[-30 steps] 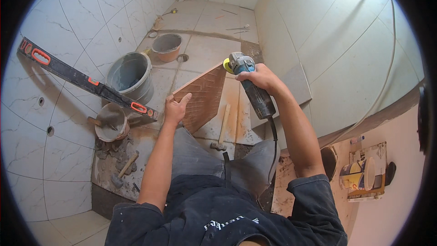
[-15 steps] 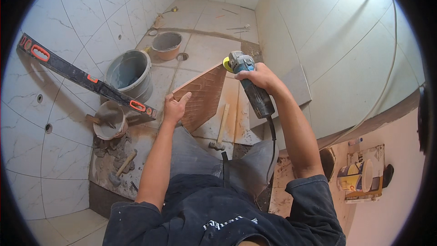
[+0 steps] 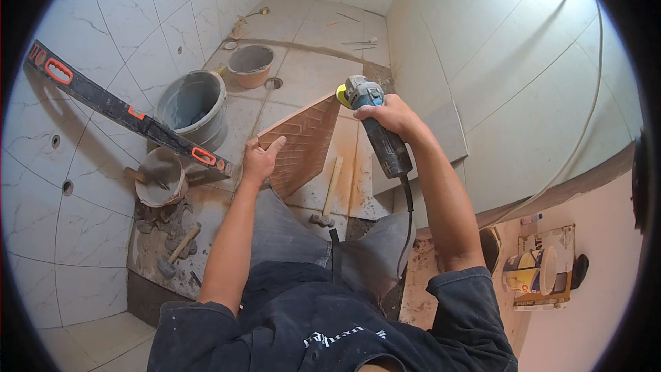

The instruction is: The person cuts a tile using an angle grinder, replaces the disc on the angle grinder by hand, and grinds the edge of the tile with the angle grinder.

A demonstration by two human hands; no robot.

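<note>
In my right hand (image 3: pixel 387 118) is a blue and grey angle grinder (image 3: pixel 378 127), gripped round its body, its black cord running down toward my lap. The grinder's yellow-green disc (image 3: pixel 342 96) is at the far upper corner of a reddish-brown tile (image 3: pixel 303 145); whether it touches the edge I cannot tell. My left hand (image 3: pixel 261 160) grips the tile's near left edge, thumb on the ribbed back. The tile stands tilted in front of my knees. A wooden-handled hammer (image 3: pixel 330 196) lies on the floor just beyond my lap.
A long black spirit level (image 3: pixel 124 109) leans on the left wall beside a large grey bucket (image 3: pixel 217 110). A smaller bucket (image 3: pixel 252 76), a mortar bucket (image 3: pixel 162 196) and another hammer (image 3: pixel 177 251) stand or lie nearby. A floor drain hole (image 3: pixel 274 83) and a paint bucket (image 3: pixel 523 270) also show.
The whole view has shifted slightly. Both hands keep their grips, and the disc stays at the same corner of the tile.
</note>
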